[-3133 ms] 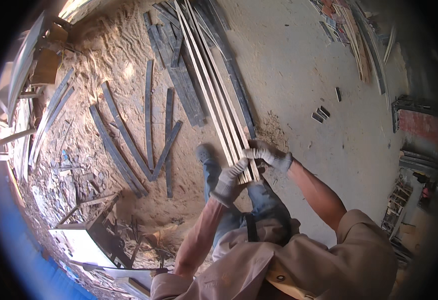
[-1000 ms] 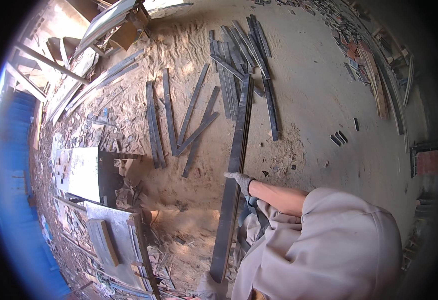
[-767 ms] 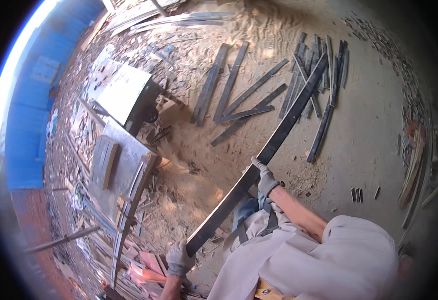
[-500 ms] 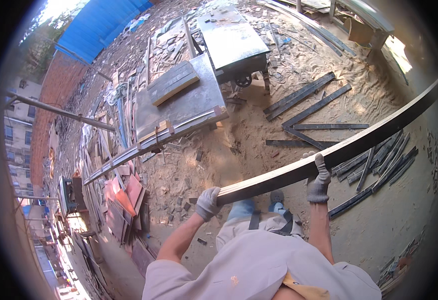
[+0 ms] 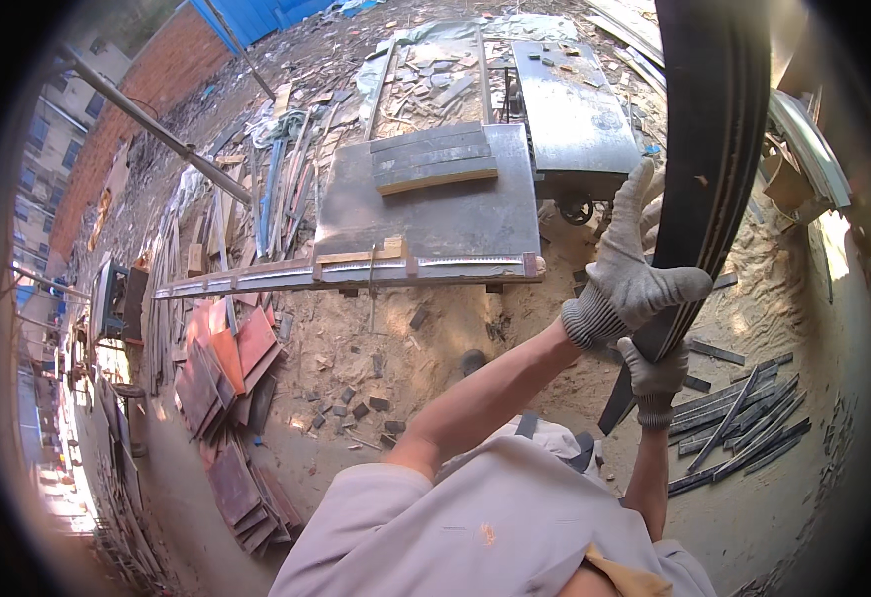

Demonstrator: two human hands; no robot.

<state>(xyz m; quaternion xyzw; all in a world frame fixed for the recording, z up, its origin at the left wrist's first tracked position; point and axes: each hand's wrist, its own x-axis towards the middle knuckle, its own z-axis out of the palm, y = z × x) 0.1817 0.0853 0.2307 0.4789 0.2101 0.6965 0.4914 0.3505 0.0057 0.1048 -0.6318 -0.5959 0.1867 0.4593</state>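
Note:
A long black-faced wooden board, with layered lines along its edge, rises steeply in front of me toward the upper right. My left hand, in a grey knit glove, lies against the board's left side. Its fingers stretch upward and apart, and its thumb points across the board's face. Just below, my gloved right hand is closed round the board's lower end. Beyond my left arm stands a metal worktable bearing a short stack of dark boards.
A long straight rail edges the worktable's near side. A second metal table stands behind it. Reddish panels lie at left, dark strips at right. Offcuts and sawdust cover much of the ground. A metal pole crosses the upper left.
The board has swung from nearly level to steeply upright. My left hand has moved right and its fingers have spread; my right hand now grips the lower end. The view has turned.

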